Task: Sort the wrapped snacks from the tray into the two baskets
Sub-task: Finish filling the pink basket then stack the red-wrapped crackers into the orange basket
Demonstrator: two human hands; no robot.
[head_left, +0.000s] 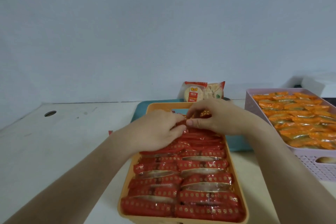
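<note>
1. Both forearms are stretched forward over the orange basket [163,106], which stands on the white table [63,142] and partly on the teal tray [238,143].
2. The left hand [158,129] is laid palm down on the far rows of red snacks [203,196], its fingers curled towards the right.
3. The right hand [216,118] is held just beside it, knuckles up, thumb pointing left.
4. One red packet [182,122] is held between the two hands at the basket's far end: it is pinched by the right thumb and forefinger and gripped by the curled left fingers.
5. The orange basket is filled with red snacks in two columns.
6. The lilac basket [316,167], to the right, is filled with orange snacks [298,118].
7. Two round cracker packets [201,92] are seen at the tray's far edge, by the wall.
</note>
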